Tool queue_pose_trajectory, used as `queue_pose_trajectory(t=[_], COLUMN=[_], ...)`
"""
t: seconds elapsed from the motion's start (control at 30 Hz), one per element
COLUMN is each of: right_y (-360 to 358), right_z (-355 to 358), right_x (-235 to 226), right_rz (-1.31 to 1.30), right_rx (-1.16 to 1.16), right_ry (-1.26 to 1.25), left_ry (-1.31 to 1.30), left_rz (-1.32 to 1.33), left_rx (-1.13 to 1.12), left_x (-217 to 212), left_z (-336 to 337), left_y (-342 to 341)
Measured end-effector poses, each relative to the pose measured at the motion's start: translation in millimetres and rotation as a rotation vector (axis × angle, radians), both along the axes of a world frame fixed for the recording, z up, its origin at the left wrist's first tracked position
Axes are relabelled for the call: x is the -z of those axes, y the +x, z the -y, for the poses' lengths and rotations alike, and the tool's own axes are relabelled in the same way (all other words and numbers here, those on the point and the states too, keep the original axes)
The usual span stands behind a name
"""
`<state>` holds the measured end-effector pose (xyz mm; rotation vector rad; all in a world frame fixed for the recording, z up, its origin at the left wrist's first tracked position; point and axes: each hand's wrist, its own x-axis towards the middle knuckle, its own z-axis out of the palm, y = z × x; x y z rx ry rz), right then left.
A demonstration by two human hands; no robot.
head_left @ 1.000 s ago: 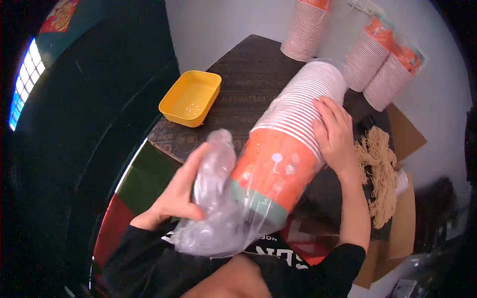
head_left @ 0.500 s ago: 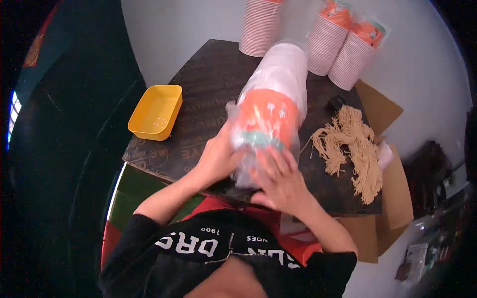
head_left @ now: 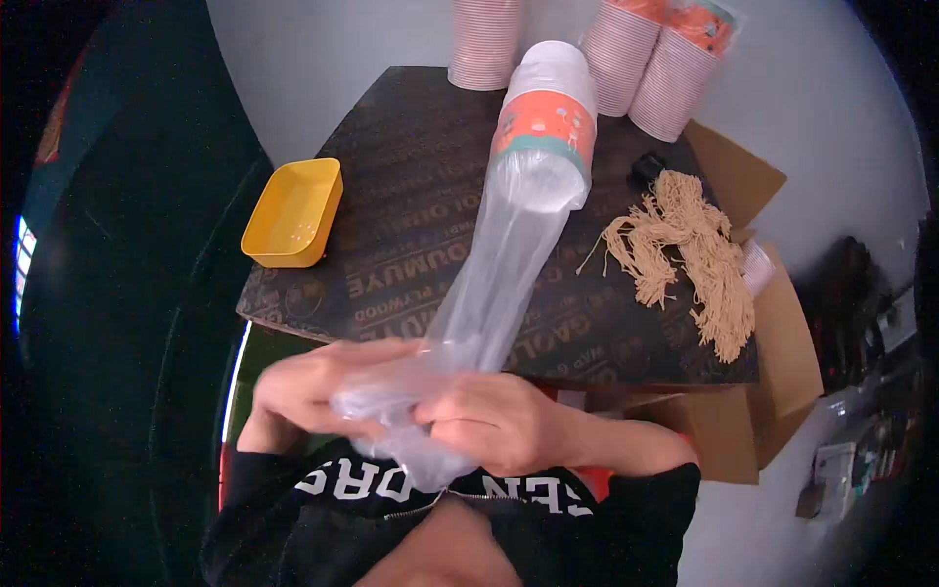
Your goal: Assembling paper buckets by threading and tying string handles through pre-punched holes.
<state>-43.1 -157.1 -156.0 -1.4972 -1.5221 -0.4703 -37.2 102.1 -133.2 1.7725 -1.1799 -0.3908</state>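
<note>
While the cup stack (head_left: 544,103) lies on the dark board (head_left: 411,205), its clear bag (head_left: 489,293) stretches back to the person's chest, where the left hand (head_left: 313,386) and right hand (head_left: 494,421) both clench the bunched open end. A yellow tray (head_left: 291,213) sits at the board's left edge, tan string (head_left: 685,249) to the right.

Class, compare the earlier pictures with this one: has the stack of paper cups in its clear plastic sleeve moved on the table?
Yes. The cup stack has slid away from the person, toward the far stacks, beyond the yellow tray.
</note>
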Motion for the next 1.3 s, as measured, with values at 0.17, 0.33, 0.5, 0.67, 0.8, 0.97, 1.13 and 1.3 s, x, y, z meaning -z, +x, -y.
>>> queue_pose_trajectory(t=[0.17,0.33,0.5,0.67,0.8,0.97,1.13,1.3], right_y=[-8.2,-15.1,-9.0,69.4,166.8,217.5,250.2,294.1], right_z=[-42.9,-78.7,-75.7,-20.8,23.3,46.7,57.4,62.8], right_x=[25.6,41.7,26.5,-26.2,-18.0,-36.0,-48.2,-25.0], right_rz=[-0.270,-0.350,-0.299,0.128,0.168,-0.130,-0.060,-0.218], right_rx=[-0.334,-0.530,-0.563,0.084,0.776,0.678,0.778,0.832], right_ry=[-0.033,-0.096,-0.139,-0.120,-0.281,-0.154,0.055,-0.139], left_ry=[-0.515,0.140,0.477,0.174,0.559,0.608,0.646,0.570], left_rz=[-0.523,-0.534,0.195,0.494,0.091,0.010,0.009,-0.008], left_rx=[-0.251,-0.778,-0.682,-0.254,-0.365,-0.249,-0.245,-0.201], left_x=[7.8,19.9,69.0,73.1,41.3,4.8,3.0,7.1], left_z=[-6.1,41.6,103.1,50.6,55.8,16.9,-17.2,-37.5], left_y=[38.0,99.8,107.7,80.9,46.0,12.4,1.1,-7.9])
